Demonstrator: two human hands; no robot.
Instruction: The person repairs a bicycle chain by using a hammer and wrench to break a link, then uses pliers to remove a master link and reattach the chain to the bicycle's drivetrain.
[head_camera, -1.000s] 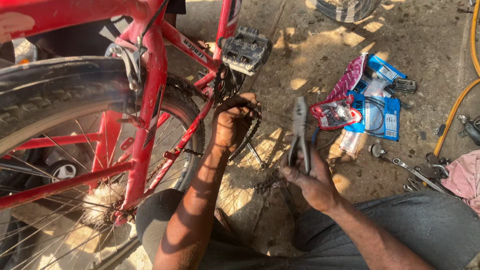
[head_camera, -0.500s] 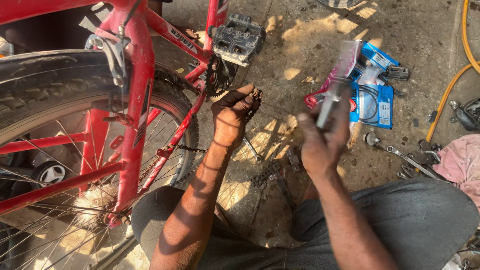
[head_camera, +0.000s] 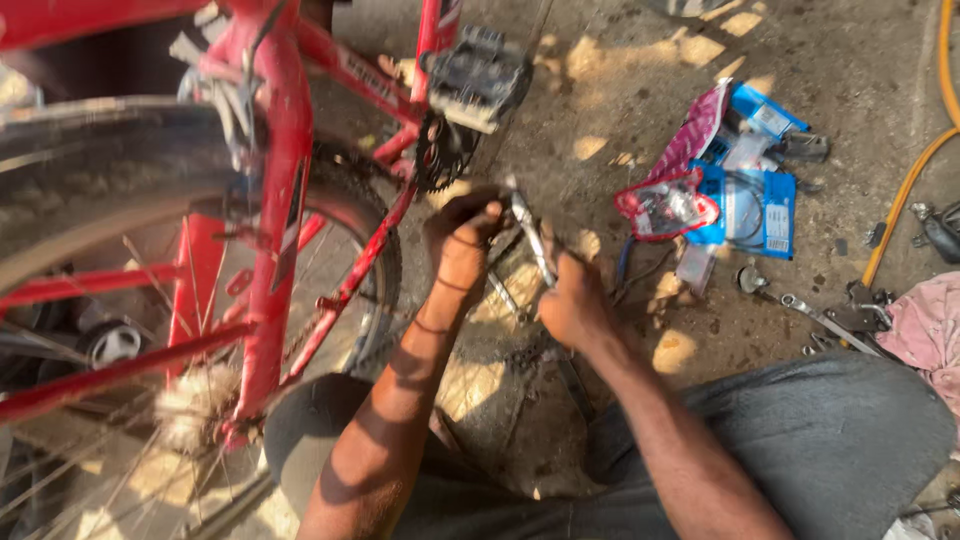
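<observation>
And the right hand (head_camera: 575, 300), which was up by the blue packets (head_camera: 755, 205) a moment ago, has swung the pliers (head_camera: 530, 235) left to meet the left hand (head_camera: 462, 240) (fingers pinched shut on something small) just below the chainring (head_camera: 440, 155).

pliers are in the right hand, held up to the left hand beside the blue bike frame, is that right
Not quite: the bike frame is red, not blue, as the head view shows. The rest holds: the right hand grips the pliers and brings them up to the left hand beside that frame.
</observation>
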